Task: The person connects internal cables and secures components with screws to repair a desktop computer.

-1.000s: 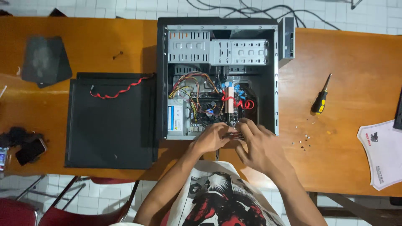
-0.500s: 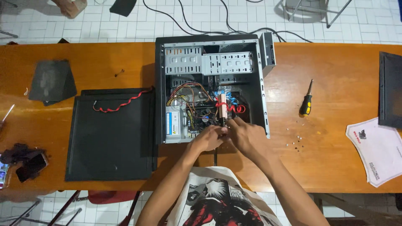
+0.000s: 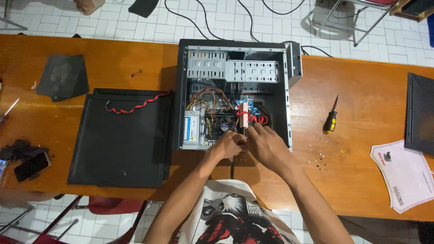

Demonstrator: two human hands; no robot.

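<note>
An open black computer case point(image 3: 181, 90) lies flat on the wooden table point(image 3: 361, 90), showing its drive bays, coloured wires and motherboard. My left hand point(image 3: 227, 145) and my right hand point(image 3: 267, 145) meet fingertip to fingertip at the case's near edge. They are just below a copper-coloured part point(image 3: 244, 115) wrapped in a red cable. The fingers of both hands are curled over something small and dark that they hide. A thin dark cable point(image 3: 232, 168) drops from under my hands toward the table edge.
The case's black side panel point(image 3: 122, 144) lies left of it with a red cable point(image 3: 135, 106) on top. A yellow-and-black screwdriver point(image 3: 331, 118) and several loose screws point(image 3: 318, 158) lie to the right. A white paper point(image 3: 404, 176), another dark panel point(image 3: 420, 113), a grey cloth point(image 3: 63, 77) and a phone point(image 3: 31, 165) are also here.
The view has shifted so the case sits lower and more floor shows. Both hands have slid slightly further into the case, toward the copper-coloured part, and stay pressed together.
</note>
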